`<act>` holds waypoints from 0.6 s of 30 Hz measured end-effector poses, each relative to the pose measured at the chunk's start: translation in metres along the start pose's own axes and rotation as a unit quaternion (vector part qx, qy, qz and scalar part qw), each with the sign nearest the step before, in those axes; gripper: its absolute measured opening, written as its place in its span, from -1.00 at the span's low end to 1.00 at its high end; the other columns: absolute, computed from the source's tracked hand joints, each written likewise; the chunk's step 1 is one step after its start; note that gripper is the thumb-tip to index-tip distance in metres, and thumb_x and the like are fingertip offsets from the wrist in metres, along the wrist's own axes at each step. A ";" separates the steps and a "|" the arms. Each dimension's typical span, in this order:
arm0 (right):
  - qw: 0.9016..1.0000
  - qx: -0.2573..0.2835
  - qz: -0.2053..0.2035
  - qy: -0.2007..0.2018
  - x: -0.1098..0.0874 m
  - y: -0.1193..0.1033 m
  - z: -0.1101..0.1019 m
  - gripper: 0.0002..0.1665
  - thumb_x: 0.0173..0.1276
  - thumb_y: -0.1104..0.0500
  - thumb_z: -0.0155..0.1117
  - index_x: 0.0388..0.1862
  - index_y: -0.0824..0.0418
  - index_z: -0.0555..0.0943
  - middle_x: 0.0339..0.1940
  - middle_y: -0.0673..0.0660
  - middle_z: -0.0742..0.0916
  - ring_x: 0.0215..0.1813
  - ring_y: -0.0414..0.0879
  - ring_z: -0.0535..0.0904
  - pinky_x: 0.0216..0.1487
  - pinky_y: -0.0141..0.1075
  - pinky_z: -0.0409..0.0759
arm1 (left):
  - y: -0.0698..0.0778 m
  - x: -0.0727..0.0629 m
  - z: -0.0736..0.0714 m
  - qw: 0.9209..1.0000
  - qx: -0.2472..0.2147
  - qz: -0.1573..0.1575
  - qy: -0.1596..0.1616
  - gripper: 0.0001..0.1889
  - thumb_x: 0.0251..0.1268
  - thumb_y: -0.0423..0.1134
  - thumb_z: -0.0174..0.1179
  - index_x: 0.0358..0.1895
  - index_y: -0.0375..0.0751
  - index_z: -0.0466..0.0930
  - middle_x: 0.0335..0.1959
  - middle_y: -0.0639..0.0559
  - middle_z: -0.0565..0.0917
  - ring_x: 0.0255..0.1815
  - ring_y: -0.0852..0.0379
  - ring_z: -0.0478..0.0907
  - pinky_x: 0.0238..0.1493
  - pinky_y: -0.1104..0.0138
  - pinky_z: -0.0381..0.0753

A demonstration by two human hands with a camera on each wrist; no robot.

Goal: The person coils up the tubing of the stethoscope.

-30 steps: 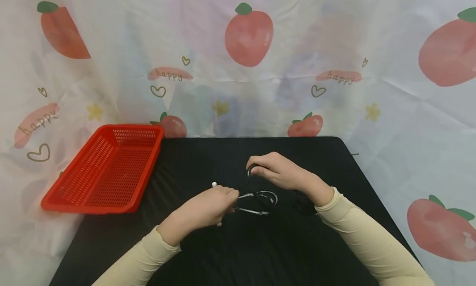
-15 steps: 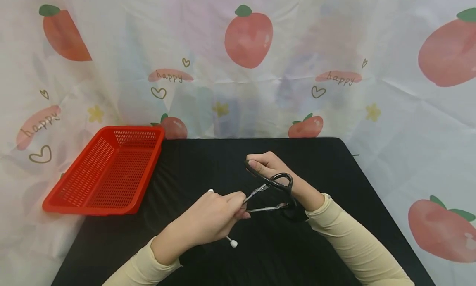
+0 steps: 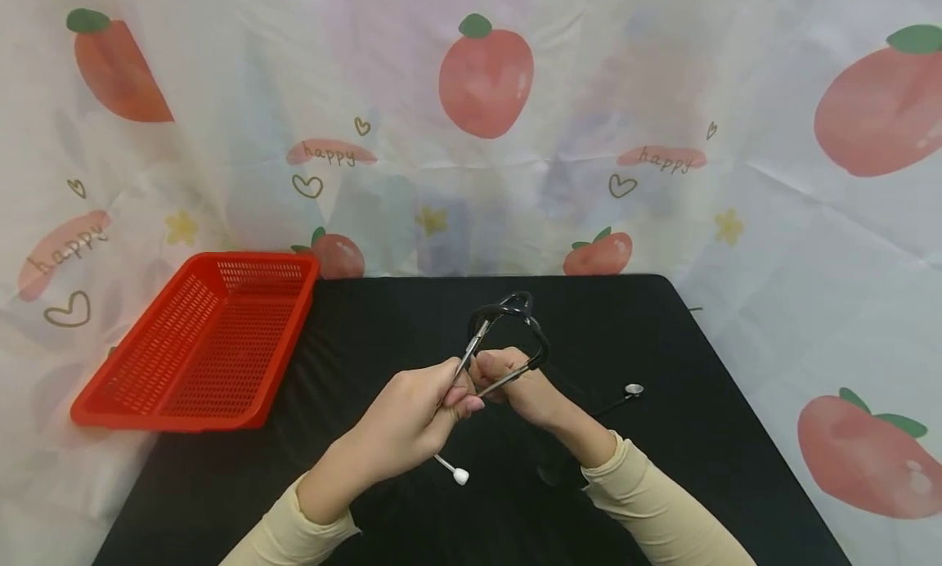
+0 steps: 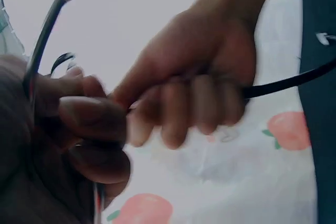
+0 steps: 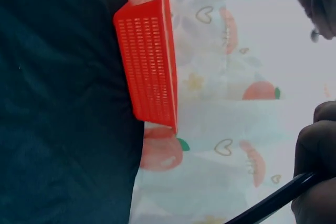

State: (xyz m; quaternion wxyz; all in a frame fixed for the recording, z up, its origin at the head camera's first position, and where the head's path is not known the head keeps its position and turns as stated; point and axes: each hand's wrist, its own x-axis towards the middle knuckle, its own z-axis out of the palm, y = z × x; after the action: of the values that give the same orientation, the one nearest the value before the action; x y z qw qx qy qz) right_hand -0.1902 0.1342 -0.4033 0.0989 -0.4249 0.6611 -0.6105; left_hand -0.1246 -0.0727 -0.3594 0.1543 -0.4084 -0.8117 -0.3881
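closer to the left hand (image 3: 412,412) has come the right hand (image 3: 531,393), which clasps the black tube (image 4: 289,83) of the stethoscope (image 3: 543,349); the left one pinches its metal arms (image 3: 505,380), so it is between both, over the table (image 3: 603,321). i would gather the tube gently, without bending these arms

In the head view, "happy" (image 3: 329,153) stands thrice on the backdrop (image 3: 401,75).
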 end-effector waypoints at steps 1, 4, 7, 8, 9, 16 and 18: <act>1.000 0.008 -0.004 -0.004 0.000 0.000 0.002 -0.18 0.65 -0.34 -0.19 -0.55 0.30 0.42 -0.71 0.16 0.29 -0.65 -0.19 0.16 -0.61 -0.35 0.14 | 0.001 0.000 -0.002 1.000 -0.005 -0.009 -0.008 -0.65 0.36 -0.37 0.35 -0.41 -0.08 0.31 -0.48 0.18 0.54 -0.51 0.42 0.35 -0.48 0.55 0.34; 1.000 0.017 -0.021 -0.014 0.002 0.000 0.005 -0.19 0.66 -0.30 -0.17 -0.55 0.32 0.49 -0.71 0.16 0.34 -0.63 -0.23 0.19 -0.62 -0.35 0.16 | 0.005 0.002 -0.009 0.999 -0.008 -0.024 -0.038 -0.67 0.37 -0.39 0.33 -0.39 -0.07 0.32 -0.49 0.21 0.55 -0.50 0.41 0.38 -0.48 0.52 0.36; 0.999 0.007 -0.042 -0.013 0.006 -0.002 0.003 -0.22 0.65 -0.30 -0.13 -0.59 0.26 0.42 -0.70 0.14 0.33 -0.62 -0.24 0.20 -0.62 -0.34 0.15 | 0.008 0.005 -0.015 0.998 -0.009 -0.031 -0.063 -0.68 0.39 -0.42 0.28 -0.38 -0.06 0.31 -0.48 0.22 0.53 -0.48 0.41 0.41 -0.45 0.51 0.38; 0.999 0.001 -0.042 -0.011 0.007 -0.003 0.002 -0.23 0.64 -0.31 -0.12 -0.59 0.24 0.42 -0.70 0.14 0.34 -0.62 -0.24 0.20 -0.61 -0.34 0.15 | 0.009 0.005 -0.017 0.997 -0.007 -0.034 -0.067 -0.68 0.39 -0.43 0.27 -0.38 -0.05 0.30 -0.48 0.23 0.53 -0.48 0.41 0.41 -0.45 0.51 0.37; 0.999 -0.006 -0.043 -0.011 0.008 -0.004 0.002 -0.25 0.64 -0.31 -0.12 -0.59 0.23 0.41 -0.70 0.14 0.33 -0.62 -0.23 0.19 -0.61 -0.34 0.15 | 0.010 0.005 -0.018 0.997 -0.009 -0.038 -0.069 -0.67 0.40 -0.44 0.26 -0.38 -0.05 0.29 -0.48 0.23 0.53 -0.47 0.41 0.41 -0.44 0.50 0.37; 1.000 -0.003 -0.015 -0.011 0.005 0.007 0.003 -0.26 0.64 -0.30 -0.11 -0.56 0.25 0.34 -0.69 0.12 0.28 -0.65 -0.18 0.13 -0.62 -0.32 0.10 | 0.015 0.000 -0.024 0.996 -0.057 -0.058 -0.047 -0.64 0.40 -0.43 0.27 -0.43 -0.05 0.27 -0.47 0.23 0.60 -0.44 0.41 0.48 -0.45 0.47 0.42; 1.000 0.021 -0.004 0.000 -0.002 0.015 0.005 -0.28 0.67 -0.25 -0.12 -0.54 0.28 0.33 -0.67 0.12 0.26 -0.65 -0.13 0.10 -0.62 -0.29 0.08 | 0.013 -0.002 -0.023 0.994 -0.070 -0.070 -0.038 -0.62 0.40 -0.39 0.30 -0.43 -0.06 0.26 -0.48 0.22 0.60 -0.45 0.40 0.50 -0.46 0.46 0.42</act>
State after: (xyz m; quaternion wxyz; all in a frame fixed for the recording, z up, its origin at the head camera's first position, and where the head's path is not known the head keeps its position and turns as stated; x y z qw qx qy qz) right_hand -0.1920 0.1306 -0.4187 0.1052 -0.4258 0.6460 -0.6248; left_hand -0.1147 -0.0863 -0.3390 0.0672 -0.3747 -0.8144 -0.4380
